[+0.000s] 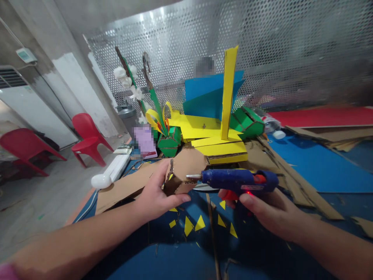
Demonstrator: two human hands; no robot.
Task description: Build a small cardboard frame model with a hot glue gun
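My left hand grips a folded brown cardboard piece with several flat sides, thumb below and fingers along its left edge. In my right hand is a blue hot glue gun with a red trigger and a glowing red light. Its metal nozzle points left, close to the front edge of the cardboard piece; I cannot tell whether it touches. Small yellow paper scraps lie on the dark blue table beneath both hands.
Behind stand a yellow post on a yellow base, blue sheets and a green cardboard pot with stems. Cardboard strips, a blue board and a plastic bottle lie to the right. A white lamp is at left.
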